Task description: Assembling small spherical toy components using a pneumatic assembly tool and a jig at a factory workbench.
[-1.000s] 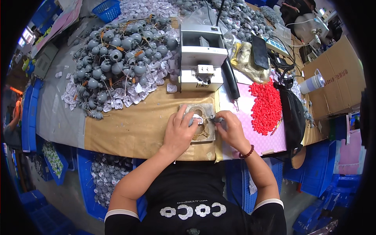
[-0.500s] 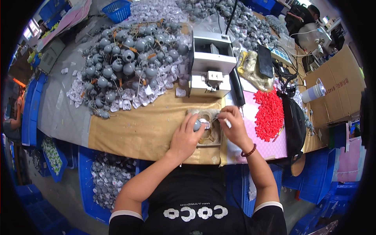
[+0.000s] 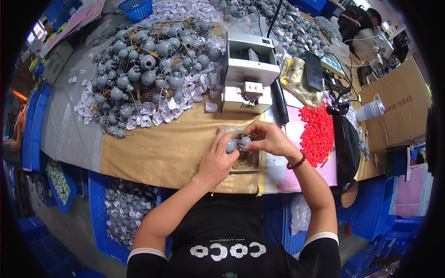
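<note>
My left hand [image 3: 217, 159] and my right hand [image 3: 268, 138] meet over a small metal fixture plate [image 3: 246, 162] at the table's front edge. Together they hold a small grey round part [image 3: 236, 142] with two ball-like ends; the left fingers pinch one ball, the right fingers the other. A red bead bracelet sits on my right wrist. A white boxy machine [image 3: 248, 74] stands just behind the hands.
A big heap of grey round parts with white tags [image 3: 148, 74] covers the table's left rear. A pile of red caps [image 3: 318, 132] lies on a pink sheet at right, beside a black bag [image 3: 347, 146]. Blue crates with more parts [image 3: 123, 211] stand below the table. Another person [image 3: 359, 25] sits far right.
Both hands lifted from the fixture plate, bringing the grey part up between them. The view shifted slightly downward.
</note>
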